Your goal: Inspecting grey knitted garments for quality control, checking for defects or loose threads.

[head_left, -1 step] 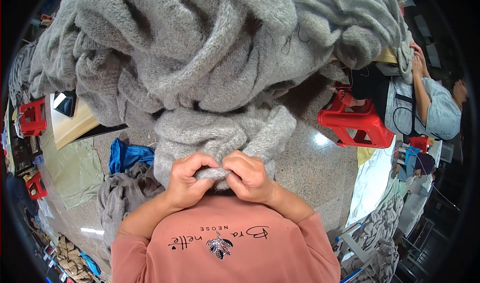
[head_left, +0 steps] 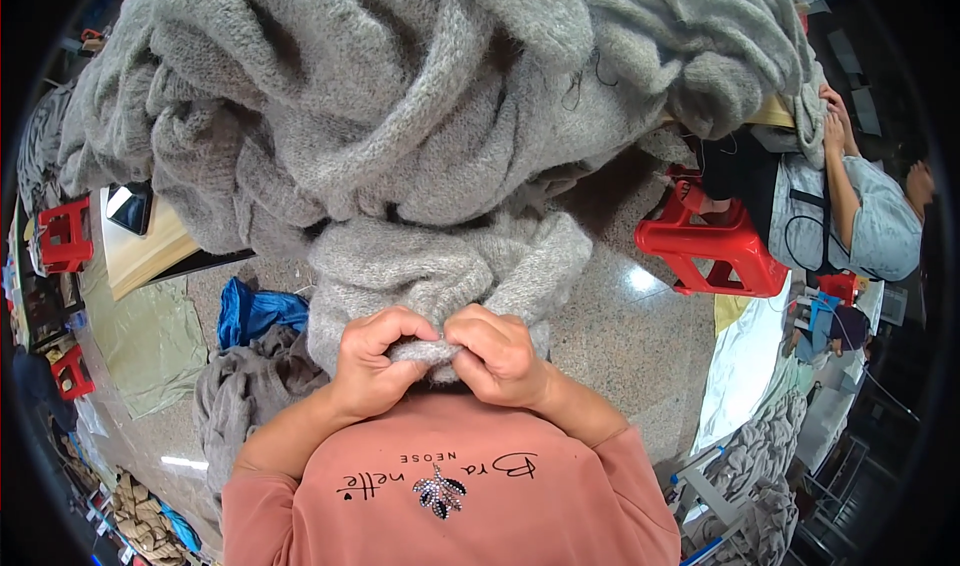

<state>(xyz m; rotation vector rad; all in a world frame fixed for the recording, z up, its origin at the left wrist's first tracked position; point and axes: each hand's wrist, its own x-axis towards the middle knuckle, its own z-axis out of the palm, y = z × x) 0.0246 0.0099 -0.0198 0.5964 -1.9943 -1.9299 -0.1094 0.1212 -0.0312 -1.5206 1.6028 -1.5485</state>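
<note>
- My left hand (head_left: 382,364) pinches a fold (head_left: 424,350) of the grey cloth (head_left: 395,256).
- My right hand (head_left: 497,354) grips the same fold, just beside the left.
- The cloth lies bunched before my pink shirt (head_left: 400,526), near the big grey pile (head_left: 340,96).

One left hand (head_left: 380,361) shows between seven and eight o'clock, one right hand (head_left: 502,351) near six, and one large heap of grey knit cloth (head_left: 430,96) at twelve. At least three red stools (head_left: 690,237) are countable, two near nine and one at three, plus one flat black device (head_left: 130,209) and one blue cloth bundle (head_left: 262,313), both around nine
</note>
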